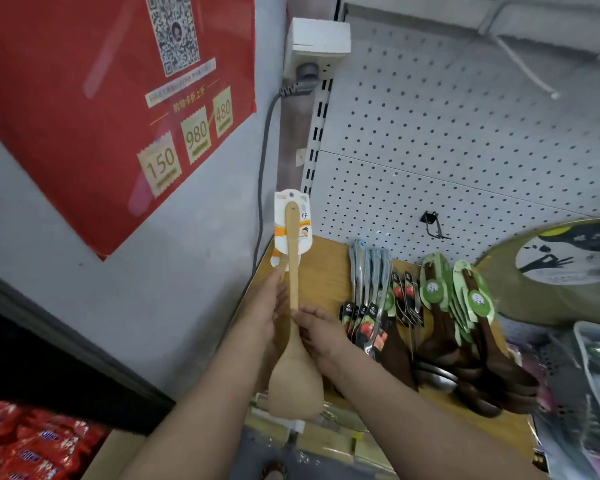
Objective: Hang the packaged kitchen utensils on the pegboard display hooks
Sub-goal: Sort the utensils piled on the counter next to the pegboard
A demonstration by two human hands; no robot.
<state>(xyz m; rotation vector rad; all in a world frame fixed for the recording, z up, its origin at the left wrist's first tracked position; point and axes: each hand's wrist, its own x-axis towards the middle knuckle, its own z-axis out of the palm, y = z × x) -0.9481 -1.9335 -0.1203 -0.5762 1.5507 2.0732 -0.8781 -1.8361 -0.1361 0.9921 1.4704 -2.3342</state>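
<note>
A light wooden spoon (pixel 294 372) with a white-and-orange card (pixel 293 225) on its handle is held upright in front of the shelf's left end. My left hand (pixel 262 315) grips the handle from the left and my right hand (pixel 321 332) grips it from the right, just above the bowl. A black hook (pixel 433 225) sticks out of the white pegboard (pixel 447 150), bare, well to the right of the spoon's card. More packaged utensils lie on the wooden shelf (pixel 326 271): steel ones (pixel 368 296) and dark wooden spoons with green cards (pixel 465 306).
A red poster (pixel 101 98) hangs on the grey wall at left, with a grey cable (pixel 264 161) running down from a socket box (pixel 317 39). A round patterned board (pixel 561 268) leans at right. Red snack packets (pixel 32 445) lie lower left.
</note>
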